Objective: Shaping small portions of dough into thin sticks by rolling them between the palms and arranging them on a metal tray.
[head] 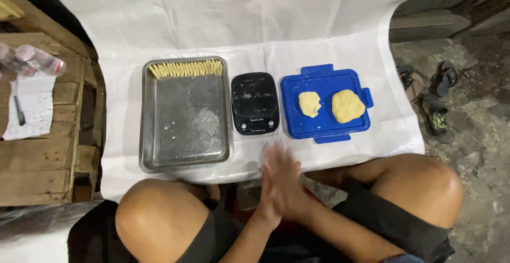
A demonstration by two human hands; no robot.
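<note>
2 hands, left hand (272, 191) and right hand (287, 180), pressed palm to palm, blurred; contents cannot be told. Far right: 2 pale yellow dough lumps (333, 105) on blue plastic lid (291, 111).

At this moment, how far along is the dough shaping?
Done: one row of thin dough sticks lines the far edge of the metal tray. In hand: both hands are pressed palm to palm, blurred; anything between them is hidden. Left: two dough lumps on the blue lid, beside the black scale.
</note>
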